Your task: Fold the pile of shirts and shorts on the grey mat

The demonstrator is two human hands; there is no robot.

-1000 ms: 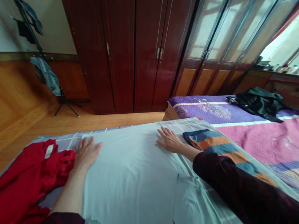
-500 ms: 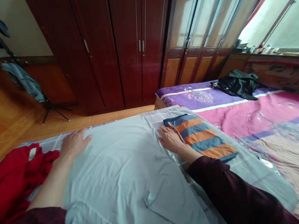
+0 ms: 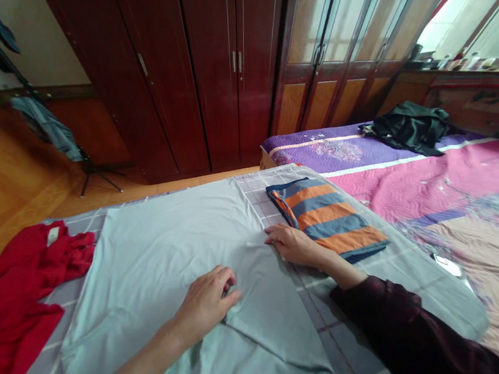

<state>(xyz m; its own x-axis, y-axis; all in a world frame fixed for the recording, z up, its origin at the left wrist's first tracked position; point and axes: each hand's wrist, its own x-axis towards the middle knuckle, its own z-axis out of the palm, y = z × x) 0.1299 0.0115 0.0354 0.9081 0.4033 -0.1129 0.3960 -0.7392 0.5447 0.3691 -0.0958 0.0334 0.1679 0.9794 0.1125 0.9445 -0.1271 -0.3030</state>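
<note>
A pale grey-green cloth [image 3: 177, 226] lies spread over a checked surface [image 3: 335, 328]. Over its middle is my left hand [image 3: 211, 298], fingers curled but apart from the thumb, with nothing visible in it. My right hand [image 3: 290, 244] rests at the cloth's right edge, fingertips bent down on the fabric; whether they pinch it is hard to see. Just beyond that hand sits a folded orange and blue-grey striped garment [image 3: 330, 216]. A crumpled red garment [image 3: 29, 281] lies at the left.
Behind stand dark red wardrobes [image 3: 218, 81]. To the right is a bed with a purple, pink and beige cover [image 3: 412, 182], bearing a dark green garment [image 3: 414, 124]. A white object [image 3: 447, 264] lies near the right edge. A clothes stand [image 3: 87, 164] is at the back left.
My left hand has moved from the cloth's far left edge to its middle, nearer me. My right hand has shifted slightly nearer, away from the striped garment. The view has tilted slightly.
</note>
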